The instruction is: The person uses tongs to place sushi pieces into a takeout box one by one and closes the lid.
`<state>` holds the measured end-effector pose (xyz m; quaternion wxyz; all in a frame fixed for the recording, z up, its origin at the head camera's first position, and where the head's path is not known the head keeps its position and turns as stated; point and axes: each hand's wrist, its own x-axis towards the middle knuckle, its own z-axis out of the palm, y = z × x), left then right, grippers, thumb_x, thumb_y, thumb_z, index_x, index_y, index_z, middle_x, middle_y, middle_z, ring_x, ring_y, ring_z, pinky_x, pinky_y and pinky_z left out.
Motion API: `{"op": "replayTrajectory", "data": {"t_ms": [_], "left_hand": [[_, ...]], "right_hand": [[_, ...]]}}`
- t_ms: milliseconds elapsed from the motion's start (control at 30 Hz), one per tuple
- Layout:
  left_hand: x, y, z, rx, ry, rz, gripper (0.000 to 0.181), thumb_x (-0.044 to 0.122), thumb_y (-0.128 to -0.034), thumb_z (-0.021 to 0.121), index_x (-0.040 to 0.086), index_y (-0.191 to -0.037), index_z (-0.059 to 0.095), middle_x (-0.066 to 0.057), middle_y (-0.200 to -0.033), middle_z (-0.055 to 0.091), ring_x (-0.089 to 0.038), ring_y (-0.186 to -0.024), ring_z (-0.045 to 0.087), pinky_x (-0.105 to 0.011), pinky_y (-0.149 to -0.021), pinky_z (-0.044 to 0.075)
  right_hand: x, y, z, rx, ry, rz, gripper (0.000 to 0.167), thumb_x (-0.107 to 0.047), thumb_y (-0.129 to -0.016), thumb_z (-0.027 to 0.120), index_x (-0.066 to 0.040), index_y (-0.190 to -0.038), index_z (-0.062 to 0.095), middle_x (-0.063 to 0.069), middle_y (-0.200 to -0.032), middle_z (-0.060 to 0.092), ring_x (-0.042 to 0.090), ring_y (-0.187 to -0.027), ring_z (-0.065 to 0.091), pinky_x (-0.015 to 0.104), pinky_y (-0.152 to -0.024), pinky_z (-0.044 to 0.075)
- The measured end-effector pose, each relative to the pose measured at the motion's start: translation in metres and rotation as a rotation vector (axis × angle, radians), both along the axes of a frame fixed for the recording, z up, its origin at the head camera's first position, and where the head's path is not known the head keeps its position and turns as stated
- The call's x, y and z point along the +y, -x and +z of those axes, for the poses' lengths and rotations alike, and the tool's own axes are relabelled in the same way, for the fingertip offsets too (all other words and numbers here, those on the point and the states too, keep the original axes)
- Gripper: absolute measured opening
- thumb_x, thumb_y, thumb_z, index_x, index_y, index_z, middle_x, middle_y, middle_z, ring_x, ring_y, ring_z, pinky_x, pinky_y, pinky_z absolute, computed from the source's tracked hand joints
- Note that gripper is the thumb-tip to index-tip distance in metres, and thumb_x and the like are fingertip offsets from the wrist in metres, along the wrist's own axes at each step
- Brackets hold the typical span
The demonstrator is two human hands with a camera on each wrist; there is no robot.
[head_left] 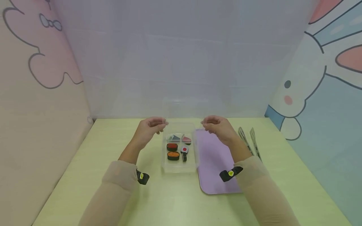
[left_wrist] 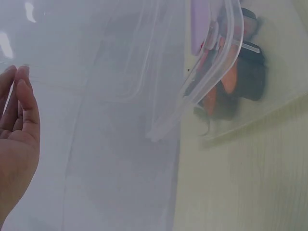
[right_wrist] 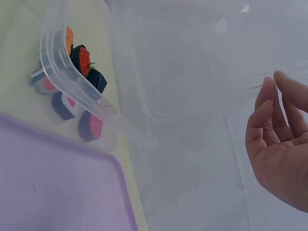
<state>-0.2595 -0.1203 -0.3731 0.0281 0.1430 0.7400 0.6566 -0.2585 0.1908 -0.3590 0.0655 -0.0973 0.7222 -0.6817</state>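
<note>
A clear plastic box [head_left: 179, 171] stands on the table, with several toy sushi pieces inside. Among them are a red-topped piece [head_left: 172, 146], an orange-topped one [head_left: 173, 155] and a white roll with a red centre [head_left: 184, 149]. Its see-through lid [head_left: 185, 110] is raised, tilted up at the far side. My left hand [head_left: 151, 128] pinches the lid's left edge between thumb and fingertips. On the opposite edge, my right hand [head_left: 219, 127] pinches likewise, as the right wrist view also shows. Whether lid and box are joined, I cannot tell.
Right of the box lies a purple tray [head_left: 215, 169], partly under my right forearm. Metal tongs [head_left: 253, 141] lie farther right, their near part hidden by the sleeve. A pale wall [head_left: 181, 62] rises behind the table, with cartoon-printed side walls.
</note>
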Motion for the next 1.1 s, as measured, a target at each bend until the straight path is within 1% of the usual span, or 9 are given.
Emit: {"op": "replayTrajectory", "data": {"t_ms": [167, 300, 400, 467, 667, 800, 967, 1033, 1100], "left_hand": [[-0.001, -0.007, 0.000, 0.028, -0.011, 0.003, 0.026, 0.007, -0.0964, 0.060, -0.003, -0.121, 0.063, -0.012, -0.123, 0.064, -0.024, -0.109, 0.060, -0.037, -0.097, 0.047], [0.003, -0.014, -0.009, 0.043, -0.023, 0.026, 0.028, 0.015, -0.0991, 0.058, -0.001, -0.121, 0.065, -0.007, -0.134, 0.059, -0.022, -0.122, 0.053, -0.042, -0.106, 0.039], [0.009, -0.019, -0.017, 0.061, 0.010, 0.076, 0.036, 0.026, -0.0991, 0.060, 0.000, -0.124, 0.064, -0.004, -0.140, 0.053, -0.022, -0.127, 0.049, -0.041, -0.107, 0.038], [0.013, -0.021, -0.024, 0.069, 0.039, 0.109, 0.042, 0.029, -0.0982, 0.061, 0.000, -0.129, 0.061, -0.003, -0.145, 0.048, -0.022, -0.129, 0.048, -0.039, -0.106, 0.039], [0.030, -0.025, -0.040, 0.043, 0.123, 0.187, 0.052, 0.020, -0.0990, 0.057, -0.001, -0.145, 0.043, -0.006, -0.153, 0.035, -0.021, -0.135, 0.040, -0.025, -0.103, 0.038], [0.038, -0.025, -0.050, 0.022, 0.206, 0.243, 0.052, 0.016, -0.0982, 0.051, 0.000, -0.146, 0.041, -0.010, -0.153, 0.036, -0.023, -0.135, 0.039, -0.019, -0.078, 0.051], [0.040, -0.026, -0.061, -0.006, 0.241, 0.285, 0.050, 0.012, -0.0971, 0.048, -0.002, -0.145, 0.042, -0.012, -0.151, 0.037, -0.028, -0.133, 0.043, -0.023, -0.070, 0.051], [0.039, -0.027, -0.065, -0.021, 0.242, 0.291, 0.050, 0.010, -0.0967, 0.047, -0.002, -0.145, 0.042, -0.012, -0.151, 0.039, -0.028, -0.115, 0.058, -0.019, -0.062, 0.049], [0.039, -0.027, -0.069, -0.039, 0.236, 0.286, 0.050, 0.009, -0.0964, 0.046, -0.002, -0.145, 0.042, -0.012, -0.151, 0.039, -0.032, -0.089, 0.060, -0.020, -0.046, 0.034]], "right_hand": [[0.001, -0.006, 0.000, -0.015, 0.030, 0.011, 0.023, 0.005, -0.094, 0.058, 0.006, -0.117, 0.062, 0.011, -0.122, 0.056, 0.024, -0.109, 0.056, 0.029, -0.088, 0.049], [-0.004, -0.013, -0.008, -0.022, 0.105, 0.016, 0.032, 0.003, -0.099, 0.047, 0.013, -0.129, 0.053, 0.017, -0.142, 0.044, 0.030, -0.134, 0.038, 0.033, -0.106, 0.038], [-0.012, -0.018, -0.017, 0.003, 0.135, -0.003, 0.036, -0.002, -0.101, 0.045, 0.017, -0.131, 0.047, 0.023, -0.147, 0.038, 0.031, -0.139, 0.030, 0.038, -0.114, 0.026], [-0.020, -0.021, -0.023, 0.010, 0.099, -0.048, 0.037, -0.006, -0.102, 0.048, 0.014, -0.133, 0.048, 0.022, -0.147, 0.039, 0.030, -0.139, 0.031, 0.040, -0.114, 0.025], [-0.047, -0.028, -0.042, 0.018, 0.067, -0.149, 0.049, 0.008, -0.094, 0.054, 0.009, -0.141, 0.042, 0.014, -0.156, 0.028, 0.025, -0.144, 0.021, 0.033, -0.115, 0.021], [-0.061, -0.029, -0.051, 0.008, 0.091, -0.200, 0.058, 0.015, -0.088, 0.051, 0.008, -0.145, 0.036, 0.011, -0.159, 0.021, 0.022, -0.145, 0.016, 0.030, -0.115, 0.019], [-0.071, -0.030, -0.060, -0.035, 0.066, -0.231, 0.059, 0.014, -0.087, 0.048, 0.009, -0.145, 0.036, 0.013, -0.159, 0.020, 0.025, -0.146, 0.013, 0.034, -0.116, 0.014], [-0.072, -0.031, -0.063, -0.056, 0.041, -0.237, 0.059, 0.013, -0.087, 0.048, 0.009, -0.145, 0.035, 0.015, -0.159, 0.019, 0.027, -0.146, 0.012, 0.036, -0.117, 0.012], [-0.073, -0.032, -0.065, -0.065, 0.025, -0.243, 0.059, 0.012, -0.087, 0.048, 0.010, -0.145, 0.034, 0.016, -0.159, 0.018, 0.029, -0.146, 0.010, 0.038, -0.117, 0.010]]}}
